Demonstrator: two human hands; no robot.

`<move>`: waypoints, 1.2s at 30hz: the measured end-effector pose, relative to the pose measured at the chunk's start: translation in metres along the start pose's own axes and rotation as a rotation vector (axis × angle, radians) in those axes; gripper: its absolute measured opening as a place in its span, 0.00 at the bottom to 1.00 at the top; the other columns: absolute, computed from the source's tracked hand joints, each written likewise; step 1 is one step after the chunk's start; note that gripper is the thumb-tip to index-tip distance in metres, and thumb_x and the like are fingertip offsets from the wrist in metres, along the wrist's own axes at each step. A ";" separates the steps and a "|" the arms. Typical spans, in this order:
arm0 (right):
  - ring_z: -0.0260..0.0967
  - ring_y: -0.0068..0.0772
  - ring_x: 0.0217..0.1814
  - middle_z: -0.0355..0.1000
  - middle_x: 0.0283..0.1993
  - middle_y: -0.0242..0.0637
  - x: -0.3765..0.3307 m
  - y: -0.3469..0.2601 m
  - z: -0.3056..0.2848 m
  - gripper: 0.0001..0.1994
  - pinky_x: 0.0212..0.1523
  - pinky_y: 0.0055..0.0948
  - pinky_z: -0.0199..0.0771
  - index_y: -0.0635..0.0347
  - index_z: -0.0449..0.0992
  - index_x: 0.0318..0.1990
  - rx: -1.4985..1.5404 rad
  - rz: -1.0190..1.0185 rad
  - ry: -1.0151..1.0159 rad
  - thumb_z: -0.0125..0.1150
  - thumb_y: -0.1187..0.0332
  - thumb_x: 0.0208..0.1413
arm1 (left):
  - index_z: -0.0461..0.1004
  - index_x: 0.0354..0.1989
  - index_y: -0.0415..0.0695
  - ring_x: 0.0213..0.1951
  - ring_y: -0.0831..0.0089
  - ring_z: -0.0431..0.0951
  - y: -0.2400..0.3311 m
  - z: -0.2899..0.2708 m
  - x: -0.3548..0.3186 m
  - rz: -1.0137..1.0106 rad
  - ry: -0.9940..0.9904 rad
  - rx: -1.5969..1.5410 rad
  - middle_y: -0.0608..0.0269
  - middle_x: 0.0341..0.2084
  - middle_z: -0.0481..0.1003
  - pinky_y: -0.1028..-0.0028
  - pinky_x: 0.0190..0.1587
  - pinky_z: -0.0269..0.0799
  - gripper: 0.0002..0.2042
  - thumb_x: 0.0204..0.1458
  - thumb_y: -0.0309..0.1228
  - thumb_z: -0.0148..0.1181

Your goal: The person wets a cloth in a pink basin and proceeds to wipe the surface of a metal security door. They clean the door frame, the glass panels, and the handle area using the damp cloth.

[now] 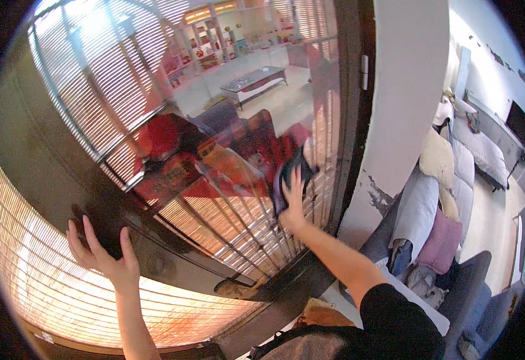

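Note:
A large glass pane (pixel 226 159) stands in front of me, with metal bars and slatted blinds showing behind it and a room mirrored in it. My right hand (pixel 294 207) presses a dark cloth (pixel 301 167) against the lower right of this pane, fingers spread over the cloth. On the left, my left hand (pixel 108 257) has its fingers stretched apart and holds nothing. It is up at the dark window frame (pixel 40 141); whether the fingertips touch the frame I cannot tell.
Right of the window is a pale wall (pixel 403 78) with peeling paint low down. Beyond it, a grey sofa (pixel 415 210) carries clothes and a mauve cushion (pixel 441 241). A bamboo blind (pixel 28 258) hangs at the lower left. A dark screen (pixel 520 124) is at far right.

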State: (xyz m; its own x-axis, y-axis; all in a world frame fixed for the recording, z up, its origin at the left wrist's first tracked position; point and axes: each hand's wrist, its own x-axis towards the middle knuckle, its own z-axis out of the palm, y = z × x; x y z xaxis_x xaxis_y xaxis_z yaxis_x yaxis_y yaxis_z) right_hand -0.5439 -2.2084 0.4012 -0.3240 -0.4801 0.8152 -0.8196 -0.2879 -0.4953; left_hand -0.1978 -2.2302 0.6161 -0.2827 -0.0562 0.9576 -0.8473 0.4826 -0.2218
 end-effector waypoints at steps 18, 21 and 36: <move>0.41 0.54 0.69 0.44 0.69 0.40 0.072 -0.110 0.005 0.31 0.57 0.71 0.39 0.44 0.63 0.59 -0.191 -0.467 -0.056 0.55 0.70 0.42 | 0.51 0.64 0.46 0.51 0.69 0.58 0.033 0.003 -0.092 -0.500 0.104 -0.290 0.58 0.57 0.56 0.70 0.54 0.55 0.31 0.52 0.29 0.57; 0.50 0.49 0.65 0.41 0.71 0.32 -0.021 -0.084 0.034 0.34 0.59 0.69 0.40 0.40 0.56 0.63 -0.128 -0.658 -0.497 0.51 0.76 0.46 | 0.52 0.61 0.39 0.50 0.68 0.61 0.042 0.005 -0.119 -0.492 0.159 -0.439 0.58 0.56 0.58 0.71 0.51 0.59 0.28 0.53 0.28 0.56; 0.59 0.40 0.60 0.47 0.69 0.33 -0.036 -0.075 0.034 0.31 0.64 0.61 0.39 0.46 0.60 0.61 -0.255 -0.765 -0.254 0.49 0.79 0.46 | 0.54 0.63 0.42 0.49 0.72 0.67 0.056 -0.020 -0.223 -1.053 -0.238 -0.839 0.59 0.59 0.60 0.75 0.53 0.62 0.27 0.51 0.17 0.43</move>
State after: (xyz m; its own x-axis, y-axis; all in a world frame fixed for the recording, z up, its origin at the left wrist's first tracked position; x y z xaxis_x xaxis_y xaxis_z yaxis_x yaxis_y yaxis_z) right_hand -0.4551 -2.1977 0.3988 0.4544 -0.4091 0.7913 -0.8613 -0.4284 0.2732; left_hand -0.1739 -2.1733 0.3940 0.1789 -0.8296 0.5289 -0.2068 0.4939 0.8446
